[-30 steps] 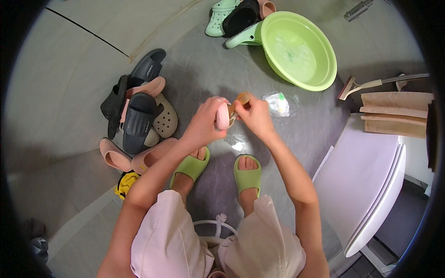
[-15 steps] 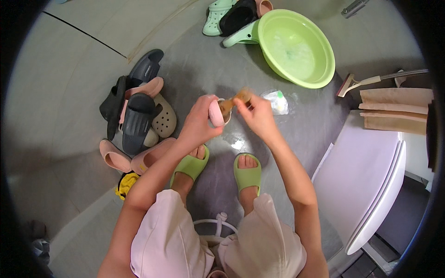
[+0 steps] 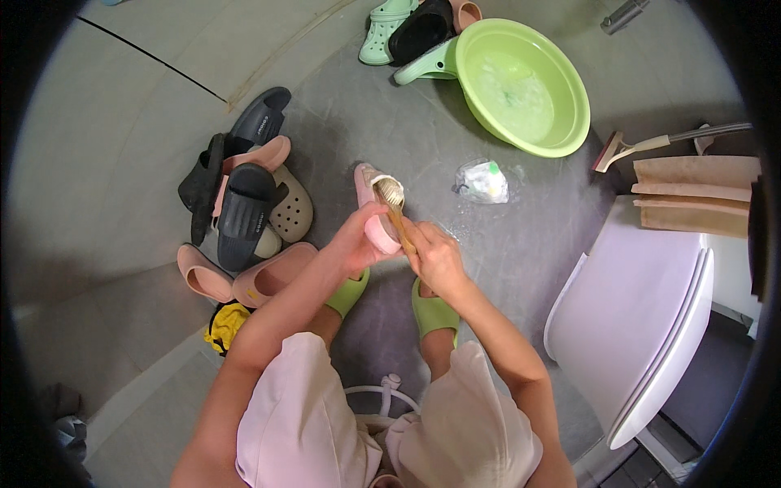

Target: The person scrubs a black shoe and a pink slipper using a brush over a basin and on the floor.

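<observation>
My left hand (image 3: pixel 358 240) is closed round the heel part of a pink shoe (image 3: pixel 381 236), whose toe points away from me. A scrub brush (image 3: pixel 396 215) with a wooden handle is gripped in my right hand (image 3: pixel 437 259). Its pale bristled head lies at the shoe's opening, over the white inner edge, while the handle slants back across the heel to my fingers. Just beyond my right hand, a clear plastic bag (image 3: pixel 485 180) with white contents lies on the wet grey floor.
A green basin (image 3: pixel 529 89) of sudsy water stands at the far right, beside several clogs (image 3: pixel 380 37). More slippers (image 3: pixel 246 213) are piled on the left, near a yellow-and-black item (image 3: pixel 225 327). At right are a white toilet (image 3: pixel 630 301) and a squeegee (image 3: pixel 639 148).
The shoe has turned so its toe points away from me. My right hand has come nearer and left, bringing the brush from above the floor onto the shoe's opening.
</observation>
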